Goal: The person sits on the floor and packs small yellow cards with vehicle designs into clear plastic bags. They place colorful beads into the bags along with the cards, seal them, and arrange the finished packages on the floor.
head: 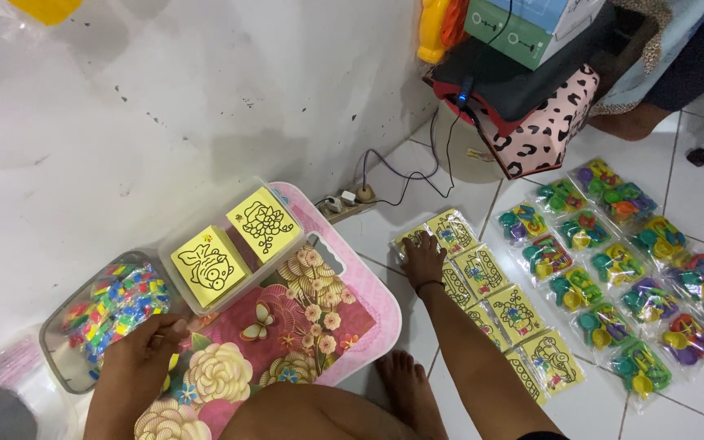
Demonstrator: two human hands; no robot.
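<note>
The white tiled floor (450, 342) carried almost everything, and the flowered pink lap table (319, 326) served as the landmark, sitting over the person's knees. Right of that table, well apart from it, bagged sets of bright plastic toys (621, 269) lay in tidy rows, apparently spread flat so each could be seen. Between those bags and the table ran a double column of yellow picture cards in clear sleeves (503, 314), edges touching or nearly so, laid out like a count.

The right hand (423, 257) was stretched out from the table to the far end of that column, fingers spread and palm pressed flat on the top card (417, 238), seemingly to set it square with its neighbours; it pinched nothing.

On the table's far-left corner rested a clear tray (230, 248) showing two more yellow cards, near at hand as a supply, by my reading. Just left of the table stood a clear tub of small multicoloured pieces (116, 305). The left hand (144, 342) lay at the tub's near rim, fingers curled together; whether it pinched a piece, I could not tell. A bare foot (405, 387) rested by the table's near-right corner.
</note>
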